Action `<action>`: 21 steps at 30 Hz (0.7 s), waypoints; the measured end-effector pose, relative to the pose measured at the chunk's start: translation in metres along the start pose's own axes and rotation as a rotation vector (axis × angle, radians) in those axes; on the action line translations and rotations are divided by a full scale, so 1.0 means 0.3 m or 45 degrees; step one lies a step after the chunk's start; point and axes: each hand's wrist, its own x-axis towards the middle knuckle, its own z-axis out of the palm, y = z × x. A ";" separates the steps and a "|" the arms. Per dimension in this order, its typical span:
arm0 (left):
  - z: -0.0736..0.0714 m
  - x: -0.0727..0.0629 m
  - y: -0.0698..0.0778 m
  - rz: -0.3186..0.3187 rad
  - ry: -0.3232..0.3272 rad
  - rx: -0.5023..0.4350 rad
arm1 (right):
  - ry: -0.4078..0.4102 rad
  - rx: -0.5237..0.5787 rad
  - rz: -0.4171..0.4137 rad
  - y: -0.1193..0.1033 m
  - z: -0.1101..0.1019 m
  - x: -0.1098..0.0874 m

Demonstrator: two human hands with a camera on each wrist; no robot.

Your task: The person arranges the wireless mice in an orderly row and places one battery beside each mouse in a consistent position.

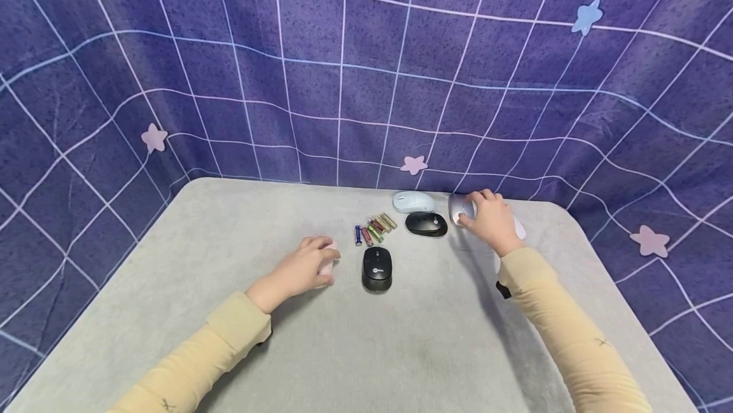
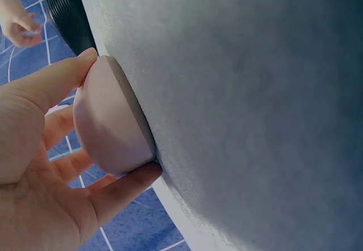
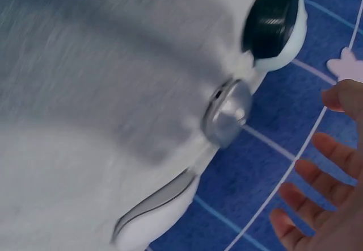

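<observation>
While the left hand point(image 1: 306, 265) grips a pale pink mouse point(image 2: 110, 120) on the tabletop point(image 1: 275, 362), its fingers and thumb curled around the smooth, rounded, plain shell, the right hand point(image 1: 492, 219) hovers near a shiny silver-grey mouse point(image 3: 229, 114) toward the far edge, fingers spread and clear of it. The pink one sits left of a black mouse point(image 1: 376, 270) in the head view.
</observation>
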 end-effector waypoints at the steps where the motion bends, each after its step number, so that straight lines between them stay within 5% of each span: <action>1: 0.001 0.001 -0.002 0.001 0.001 0.002 | -0.003 0.002 0.015 0.008 0.002 0.001; 21: 0.004 0.001 -0.007 0.000 -0.014 0.000 | -0.008 0.006 0.157 0.153 0.053 -0.016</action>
